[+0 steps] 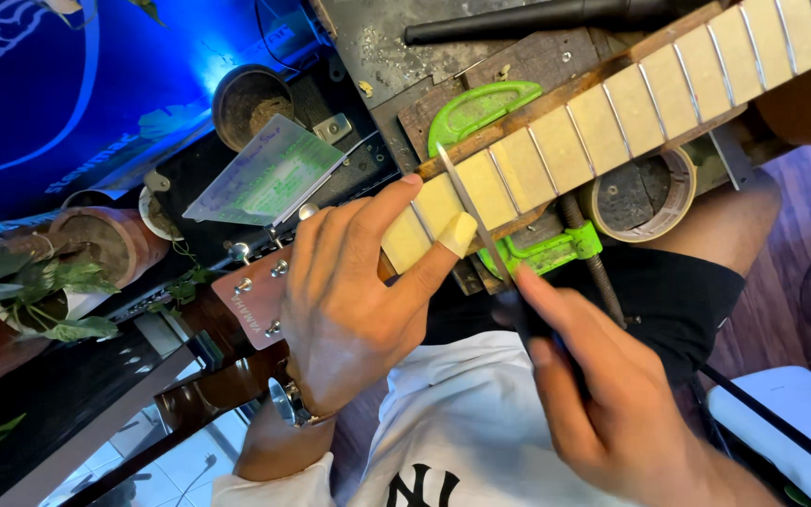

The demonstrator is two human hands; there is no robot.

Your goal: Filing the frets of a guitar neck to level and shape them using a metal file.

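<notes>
The left hand (354, 296) clamps the guitar neck (603, 103) near its headstock (255, 305), thumb taped; the right hand (603, 385) pinches a thin metal file (476, 221) lying across 1 fret. The neck seems stiff and light, best steadied by its edges; a green clamp (527, 253) sits beneath.

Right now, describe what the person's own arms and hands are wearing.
Both hands are bare, no gloves. The left hand has pale tape wrapped round the thumb tip and a silver metal wristwatch at the wrist. The right hand wears nothing. No sleeves reach either forearm.
</notes>
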